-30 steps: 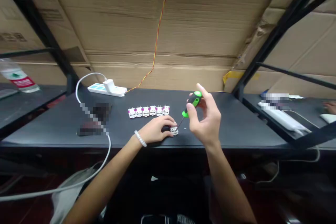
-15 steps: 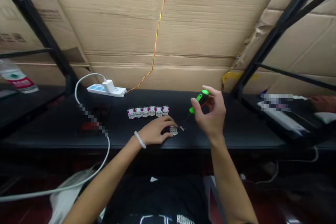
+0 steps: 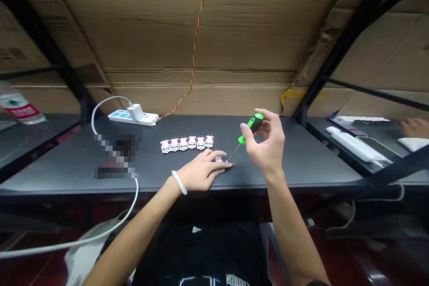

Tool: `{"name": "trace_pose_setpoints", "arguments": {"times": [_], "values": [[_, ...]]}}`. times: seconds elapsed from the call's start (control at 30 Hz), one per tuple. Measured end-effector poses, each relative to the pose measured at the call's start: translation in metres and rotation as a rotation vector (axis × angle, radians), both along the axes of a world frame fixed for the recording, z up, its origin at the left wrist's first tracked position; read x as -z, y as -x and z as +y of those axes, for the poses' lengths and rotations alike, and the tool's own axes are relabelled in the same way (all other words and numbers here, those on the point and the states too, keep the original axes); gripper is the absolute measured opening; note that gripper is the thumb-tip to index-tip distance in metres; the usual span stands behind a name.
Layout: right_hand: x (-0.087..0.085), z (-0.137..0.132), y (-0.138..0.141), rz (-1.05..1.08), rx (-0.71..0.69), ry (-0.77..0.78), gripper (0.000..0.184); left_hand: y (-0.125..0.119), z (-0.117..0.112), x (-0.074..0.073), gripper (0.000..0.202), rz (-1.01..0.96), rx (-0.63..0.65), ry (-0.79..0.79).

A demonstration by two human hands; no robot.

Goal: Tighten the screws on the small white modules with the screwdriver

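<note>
My right hand (image 3: 268,143) grips a small screwdriver with a green and black handle (image 3: 250,126); its thin shaft slants down to the left, tip beside a small white and purple part (image 3: 219,160) on the dark table (image 3: 301,161). My left hand (image 3: 200,172) lies over that part, fingers pinching and steadying it. A bead bracelet (image 3: 178,182) circles my left wrist. Behind my left hand stands a row of several similar white and purple parts (image 3: 186,143).
A white power strip (image 3: 132,116) with a charger and white cable (image 3: 134,205) sits at the back left. A blurred dark object (image 3: 115,156) lies on the left. Cardboard walls and black frame bars surround the table. Another person's hand (image 3: 413,127) shows at the far right.
My right hand lifted the screwdriver away to the right, then brought its tip back down to the part. My left hand has closed further over the part.
</note>
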State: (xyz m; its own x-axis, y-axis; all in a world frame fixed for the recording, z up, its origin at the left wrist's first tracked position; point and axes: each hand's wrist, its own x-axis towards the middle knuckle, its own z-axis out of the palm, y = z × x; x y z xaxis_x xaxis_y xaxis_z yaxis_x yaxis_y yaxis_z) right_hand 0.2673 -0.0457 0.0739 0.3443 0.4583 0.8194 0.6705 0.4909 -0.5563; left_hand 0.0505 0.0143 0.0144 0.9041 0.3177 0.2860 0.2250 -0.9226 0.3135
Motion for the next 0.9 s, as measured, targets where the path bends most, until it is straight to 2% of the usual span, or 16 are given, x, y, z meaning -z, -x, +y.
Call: {"name": "trace_pose_setpoints", "arguments": {"times": [0.33,0.9], "values": [[-0.002,-0.002,-0.002,-0.002,0.005,0.023,0.040,-0.003,-0.003,-0.004,0.050,-0.009,0.045,0.028],[-0.013,-0.012,-0.023,0.038,0.086,-0.062,0.040,-0.006,-0.004,-0.006,0.045,0.002,0.009,0.010]]}}
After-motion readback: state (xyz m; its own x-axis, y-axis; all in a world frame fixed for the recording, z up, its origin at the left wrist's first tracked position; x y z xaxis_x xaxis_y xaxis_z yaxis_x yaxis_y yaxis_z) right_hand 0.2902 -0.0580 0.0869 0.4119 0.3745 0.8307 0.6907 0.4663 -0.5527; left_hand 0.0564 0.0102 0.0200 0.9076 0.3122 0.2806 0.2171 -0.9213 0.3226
